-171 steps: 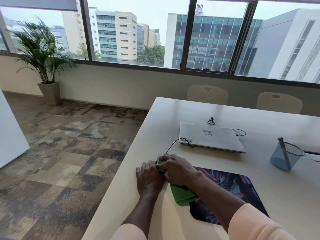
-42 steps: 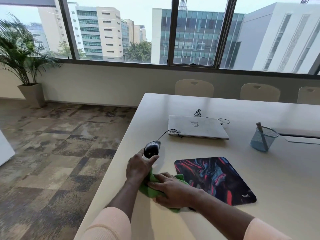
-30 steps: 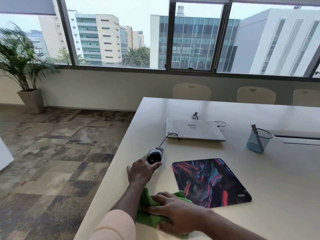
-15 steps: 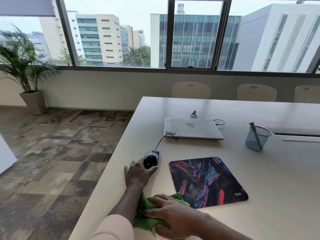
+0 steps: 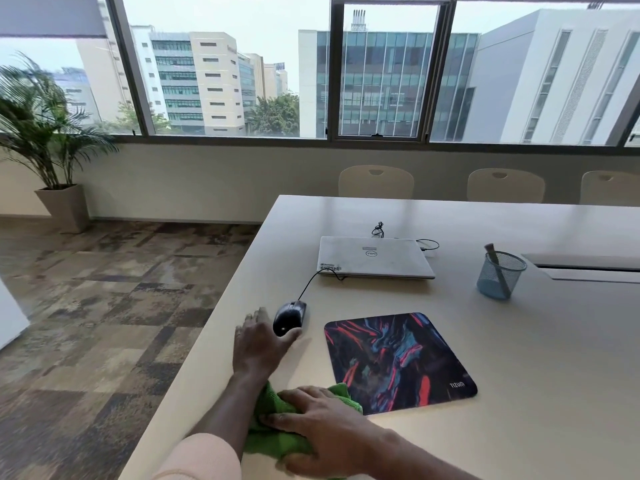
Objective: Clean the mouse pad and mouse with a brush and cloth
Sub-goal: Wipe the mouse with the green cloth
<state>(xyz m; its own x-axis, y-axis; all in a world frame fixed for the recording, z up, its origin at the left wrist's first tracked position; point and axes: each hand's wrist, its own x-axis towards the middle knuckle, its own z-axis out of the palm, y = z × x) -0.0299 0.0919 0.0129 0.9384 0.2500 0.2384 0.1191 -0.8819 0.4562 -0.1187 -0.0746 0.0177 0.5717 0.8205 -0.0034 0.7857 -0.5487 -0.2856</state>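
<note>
Head camera looks down at my two hands on the table [image 5: 540, 393]. My left hand [image 5: 259, 351] lies flat with its fingers straight, and my thumb touches the near end of the black mouse [image 5: 290, 317]. My right hand [image 5: 322, 427] presses on the green cloth [image 5: 277, 443], fingers straight and apart. The mouse pad [image 5: 398, 362] lies just right of the cloth. The brush [image 5: 493, 258] stands in a blue cup [image 5: 516, 276] far back.

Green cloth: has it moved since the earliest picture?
Yes. The green cloth, then up on the mouse beside the far left corner of the mouse pad, now lies nearer the person at its near left corner, under the right hand.
</note>
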